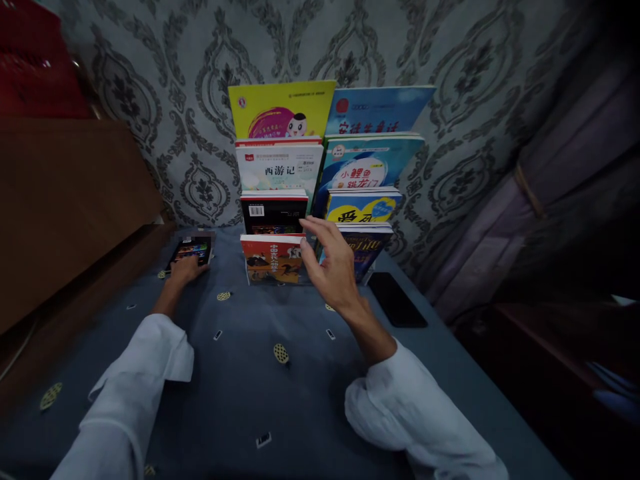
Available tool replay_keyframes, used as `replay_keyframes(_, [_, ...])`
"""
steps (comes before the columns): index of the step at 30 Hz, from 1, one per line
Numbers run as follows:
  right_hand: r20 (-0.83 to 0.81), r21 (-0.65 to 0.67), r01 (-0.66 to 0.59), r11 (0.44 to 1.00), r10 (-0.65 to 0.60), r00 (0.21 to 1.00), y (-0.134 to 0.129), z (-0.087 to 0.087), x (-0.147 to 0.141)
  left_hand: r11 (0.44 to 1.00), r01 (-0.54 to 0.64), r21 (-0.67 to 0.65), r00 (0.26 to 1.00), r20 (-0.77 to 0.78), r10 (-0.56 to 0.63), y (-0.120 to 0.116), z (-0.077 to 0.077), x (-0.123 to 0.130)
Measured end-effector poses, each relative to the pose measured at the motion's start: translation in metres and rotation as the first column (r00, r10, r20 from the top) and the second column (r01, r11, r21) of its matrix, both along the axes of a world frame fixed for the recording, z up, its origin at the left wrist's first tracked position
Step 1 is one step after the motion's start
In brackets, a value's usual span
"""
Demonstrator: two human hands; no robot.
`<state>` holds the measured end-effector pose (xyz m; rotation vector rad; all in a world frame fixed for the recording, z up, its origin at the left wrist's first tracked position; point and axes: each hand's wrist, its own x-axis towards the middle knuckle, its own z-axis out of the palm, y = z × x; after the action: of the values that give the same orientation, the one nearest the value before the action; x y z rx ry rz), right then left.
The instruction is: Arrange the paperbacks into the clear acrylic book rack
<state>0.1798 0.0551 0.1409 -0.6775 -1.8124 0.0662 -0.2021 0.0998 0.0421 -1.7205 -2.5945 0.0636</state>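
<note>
White sleeves (125, 400) reach over a dark blue cloth (225, 393) with yellow motifs. A black phone (397, 300) lies toward its right edge. The right hand (334, 270), thumb and fingers apart, is by the right edge of a standing red book (273, 261). The left hand (186, 268) lies on a dark book (195, 245), set on the cloth left of the red one; in this dimness I cannot tell whether it grips. Behind the red book rise a white book (280, 172) and a yellow-green book (280, 99), then patterned wallpaper (200, 133).
</note>
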Motion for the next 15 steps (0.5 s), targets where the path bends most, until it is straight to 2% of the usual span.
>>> replay_keyframes(7, [-0.022, 0.016, -0.02, 1.0, 0.021, 1.0, 0.004, -0.003, 0.0, 1.0, -0.009, -0.013, 0.996, -0.084, 0.008, 0.01, 0.003, 0.008])
replay_keyframes(15, [-0.017, 0.034, -0.026, 0.999, 0.027, 0.999, 0.003, 0.0, 0.002, 0.997, 0.079, -0.004, 0.982, -0.169, -0.078, 0.007, 0.008, 0.022])
